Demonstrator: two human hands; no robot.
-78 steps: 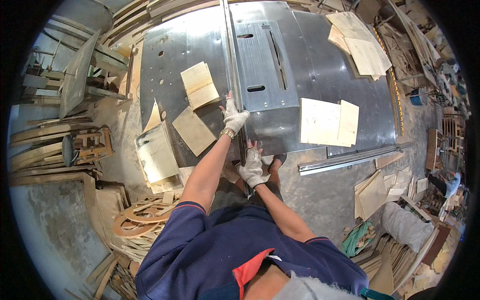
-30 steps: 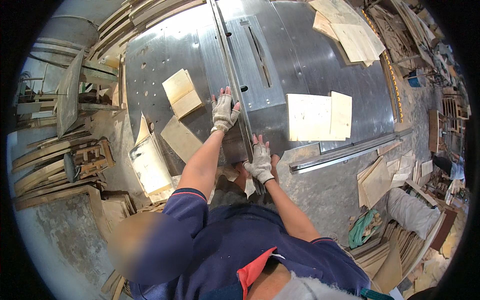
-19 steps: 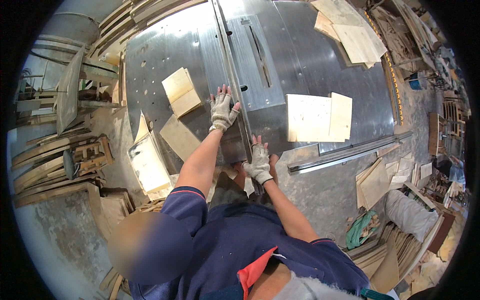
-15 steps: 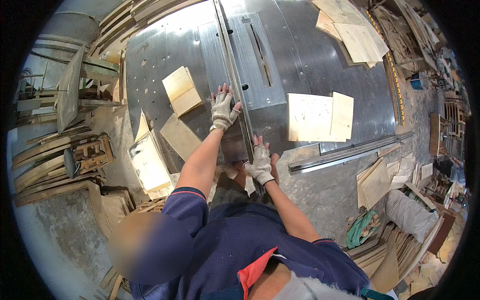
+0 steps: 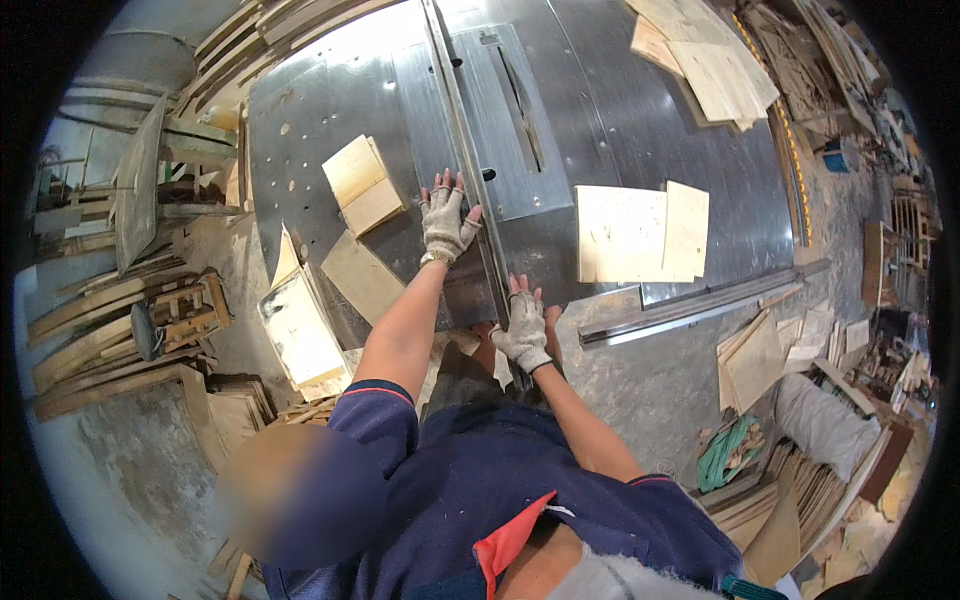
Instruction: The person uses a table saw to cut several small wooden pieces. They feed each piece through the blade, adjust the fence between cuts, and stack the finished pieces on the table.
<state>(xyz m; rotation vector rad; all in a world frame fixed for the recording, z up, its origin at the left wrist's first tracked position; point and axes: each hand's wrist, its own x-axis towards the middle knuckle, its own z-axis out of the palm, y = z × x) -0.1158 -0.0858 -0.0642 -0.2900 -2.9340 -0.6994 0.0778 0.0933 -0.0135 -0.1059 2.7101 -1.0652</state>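
Fingers of left hand point(image 5: 444, 222) and right hand point(image 5: 523, 327) spread flat against fence rail point(image 5: 470, 170) on saw table point(image 5: 330, 90).

The left hand point(image 5: 445, 222), in a fingerless glove, lies flat with fingers spread just left of the metal fence rail point(image 5: 470, 170), arm outstretched. The gloved right hand point(image 5: 523, 328) rests flat on the rail's near end, elbow bent.

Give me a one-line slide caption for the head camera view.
Gloved left hand and right hand pressed on a metal fence rail across a steel saw table.
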